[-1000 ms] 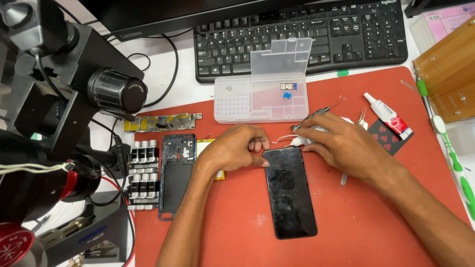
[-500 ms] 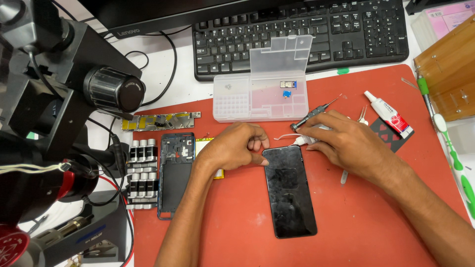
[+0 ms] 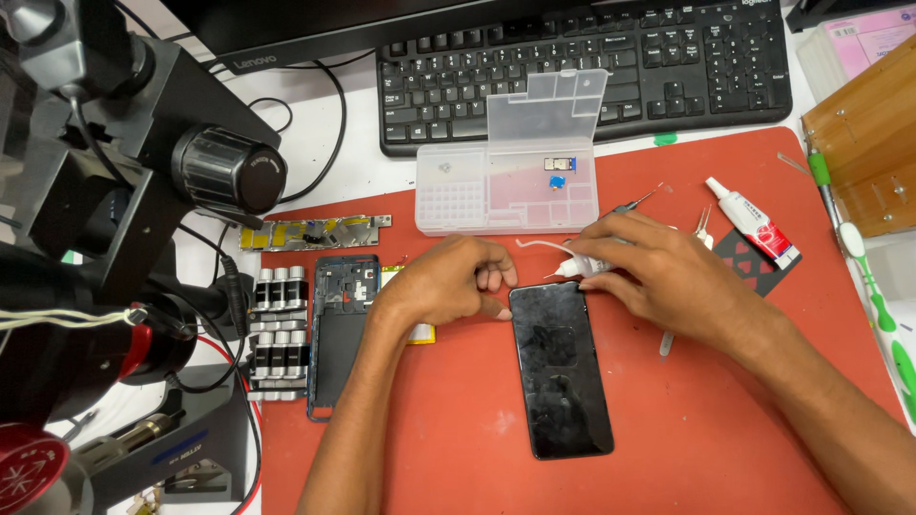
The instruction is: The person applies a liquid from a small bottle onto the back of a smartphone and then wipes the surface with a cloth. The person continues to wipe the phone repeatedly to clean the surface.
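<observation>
- Your left hand (image 3: pixel 448 281) rests curled on the red rubber work mat (image 3: pixel 725 420), its fingers (image 3: pixel 489 277) bent in and touching the top left corner of the flat black glass-faced phone (image 3: pixel 559 367); they pinch nothing that shows.
- Your right hand (image 3: pixel 658 277) is closed around a small white glue tube with a thin nozzle (image 3: pixel 572 268), and the nozzle tip points left, just above the phone's top edge.
- The phone lies face up on the mat, its long axis running from your hands toward you, tilted slightly.
- The top edge is the near part for both hands; the nozzle sits nearer its right half.
- A clear plastic parts box with an open lid (image 3: pixel 506 181) stands beyond on the counter, and a dark blue phone frame (image 3: pixel 339 329) lies left of your left arm.
</observation>
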